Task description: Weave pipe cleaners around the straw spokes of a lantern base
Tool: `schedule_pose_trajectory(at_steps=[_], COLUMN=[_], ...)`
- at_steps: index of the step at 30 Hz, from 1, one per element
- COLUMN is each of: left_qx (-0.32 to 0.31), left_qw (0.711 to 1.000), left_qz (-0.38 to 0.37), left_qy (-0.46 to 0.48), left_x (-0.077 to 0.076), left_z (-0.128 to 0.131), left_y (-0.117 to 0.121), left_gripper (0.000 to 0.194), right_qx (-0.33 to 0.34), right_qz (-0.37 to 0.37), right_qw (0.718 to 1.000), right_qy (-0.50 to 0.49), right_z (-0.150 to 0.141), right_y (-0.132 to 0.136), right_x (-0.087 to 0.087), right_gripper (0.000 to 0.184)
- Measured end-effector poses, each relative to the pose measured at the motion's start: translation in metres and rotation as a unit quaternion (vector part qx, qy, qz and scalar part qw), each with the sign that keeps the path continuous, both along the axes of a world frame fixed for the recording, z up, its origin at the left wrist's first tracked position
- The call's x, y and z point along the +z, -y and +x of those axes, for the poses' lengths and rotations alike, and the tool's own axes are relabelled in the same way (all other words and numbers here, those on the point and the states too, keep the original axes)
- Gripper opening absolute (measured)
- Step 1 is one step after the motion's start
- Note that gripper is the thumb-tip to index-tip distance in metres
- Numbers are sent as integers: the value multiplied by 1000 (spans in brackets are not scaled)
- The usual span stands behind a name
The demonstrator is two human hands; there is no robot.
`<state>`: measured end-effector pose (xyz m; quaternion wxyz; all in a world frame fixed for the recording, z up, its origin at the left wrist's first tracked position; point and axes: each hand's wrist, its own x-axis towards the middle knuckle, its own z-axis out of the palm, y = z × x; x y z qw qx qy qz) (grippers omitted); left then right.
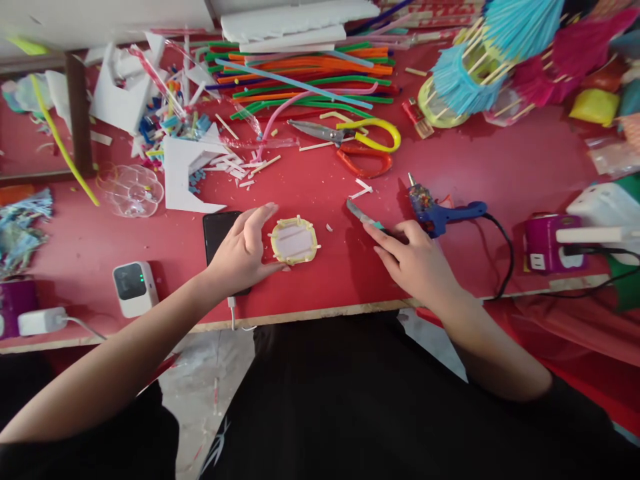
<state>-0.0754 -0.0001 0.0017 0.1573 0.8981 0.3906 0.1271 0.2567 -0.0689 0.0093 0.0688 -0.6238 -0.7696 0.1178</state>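
Note:
A small round white piece with a yellow rim and several short sticks around its edge (294, 241) lies on the red table. My left hand (245, 243) is beside it, thumb and fingers apart; the thumb tip is at its lower left edge, and whether it touches cannot be told. My right hand (413, 257) is closed around a utility knife (361, 215), its blade pointing up and left, away from the round piece. Part of its handle is hidden by my fingers. Under my left hand lies a black phone (215, 235), partly covered.
Scissors (345, 137) and pipe cleaners (310, 80) lie farther back. A blue glue gun (445, 215) with a black cord is right of my right hand. Paper-umbrella-like models (467, 80) stand back right. Foam scraps (185, 173) and a white device (134, 287) are left.

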Motion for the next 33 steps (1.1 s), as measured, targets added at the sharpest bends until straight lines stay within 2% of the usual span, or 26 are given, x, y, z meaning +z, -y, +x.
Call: schedule_pose_trajectory(at_steps=[4, 8, 12, 17, 22, 27, 29, 33], left_qx=[19, 28, 52, 82, 111, 125, 131, 160], left_qw=[1000, 998, 994, 986, 989, 991, 990, 983], left_qz=[-11, 43, 97, 147, 97, 47, 32, 6], left_qy=[20, 27, 20, -9, 7, 14, 29, 94], left_x=[-6, -8, -7, -5, -5, -4, -8, -16], left_z=[3, 6, 5, -1, -7, -4, 0, 10], left_y=[3, 4, 9, 22, 33, 34, 33, 31], left_gripper=[112, 100, 93, 90, 103, 113, 113, 103], right_qx=[27, 44, 36, 91, 99, 93, 65, -38], right_qz=[-13, -9, 71, 43, 43, 51, 66, 76], right_qw=[1000, 998, 993, 994, 994, 994, 995, 994], right_qy=[-4, -34, -84, -47, -2, -28, -47, -71], right_z=[11, 10, -7, -39, -59, -56, -48, -22], right_y=[0, -8, -28, -56, -66, -69, -72, -83], right_x=[-3, 2, 9, 5, -8, -10, -8, -4], right_gripper=[47, 41, 27, 21, 13, 22, 22, 15])
